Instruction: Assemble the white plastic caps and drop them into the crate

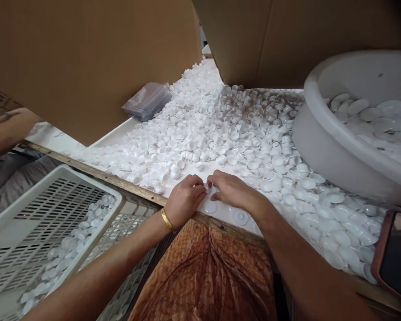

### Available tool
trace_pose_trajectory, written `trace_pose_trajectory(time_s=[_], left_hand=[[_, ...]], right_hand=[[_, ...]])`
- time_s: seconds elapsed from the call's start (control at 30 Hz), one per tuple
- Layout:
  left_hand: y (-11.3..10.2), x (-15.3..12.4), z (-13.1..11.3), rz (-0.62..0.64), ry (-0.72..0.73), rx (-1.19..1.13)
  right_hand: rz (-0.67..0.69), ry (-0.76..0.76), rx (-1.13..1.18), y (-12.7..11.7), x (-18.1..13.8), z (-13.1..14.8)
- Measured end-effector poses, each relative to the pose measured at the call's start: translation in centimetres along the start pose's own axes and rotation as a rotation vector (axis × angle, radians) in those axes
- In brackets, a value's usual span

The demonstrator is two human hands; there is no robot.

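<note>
My left hand [186, 199], with a gold bracelet [166, 219] at the wrist, is closed with its fingertips bent together at the table's front edge. Facing it, my right hand [233, 191] is also closed, thumb and fingers curled inward. The fingertips of both almost meet over a clear plastic piece with round moulded shapes [211, 207] lying on the table. What they pinch is small and mostly hidden. Beyond them spreads a heap of tiny white cups [200, 129]. Small white saucers [337, 236] lie to the right of my right hand.
A large white tub [324, 142] holding white saucers stands at right, a phone [394, 254] near the edge. Left below is a plastic crate [63, 174] with white pieces. Cardboard [96, 58] rises behind, beside a plastic-wrapped pack [147, 100]. Another person's arm [10, 131] shows far left.
</note>
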State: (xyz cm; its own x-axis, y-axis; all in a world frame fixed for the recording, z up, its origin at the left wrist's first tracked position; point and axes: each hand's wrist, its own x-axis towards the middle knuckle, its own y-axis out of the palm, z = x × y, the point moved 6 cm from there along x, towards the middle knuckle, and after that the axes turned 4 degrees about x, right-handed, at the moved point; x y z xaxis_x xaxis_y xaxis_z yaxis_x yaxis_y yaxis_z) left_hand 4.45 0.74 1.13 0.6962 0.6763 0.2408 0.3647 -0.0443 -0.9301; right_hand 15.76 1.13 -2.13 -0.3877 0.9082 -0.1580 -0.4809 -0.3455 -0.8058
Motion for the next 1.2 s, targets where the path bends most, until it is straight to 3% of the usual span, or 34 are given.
trace_pose_trajectory(time_s=[0.13,0.27,0.4,0.67,0.9,1.2], left_hand=[[0.7,0.5,1.3,-0.02,0.001,0.136],[0.7,0.7,2.4,-0.006,0.044,0.233],[0.6,1.0,2.1,0.006,0.131,0.29],[1.1,1.8,0.8,0.153,0.269,0.408],[1.3,1.6,1.0,0.146,0.284,0.433],[1.5,1.4,1.6,0.153,0.272,0.394]], right_hand=[[-0.157,-0.012,0.058,0.7,1.4,0.2],[-0.208,0.019,0.129,1.0,1.8,-0.4],[-0.223,0.03,0.115,0.9,1.8,-0.5],[-0.243,0.045,0.11,0.9,2.0,-0.7],[-0.222,0.084,0.334,0.4,2.1,-0.5],[-0.337,0.238,0.108,0.7,2.8,-0.3]])
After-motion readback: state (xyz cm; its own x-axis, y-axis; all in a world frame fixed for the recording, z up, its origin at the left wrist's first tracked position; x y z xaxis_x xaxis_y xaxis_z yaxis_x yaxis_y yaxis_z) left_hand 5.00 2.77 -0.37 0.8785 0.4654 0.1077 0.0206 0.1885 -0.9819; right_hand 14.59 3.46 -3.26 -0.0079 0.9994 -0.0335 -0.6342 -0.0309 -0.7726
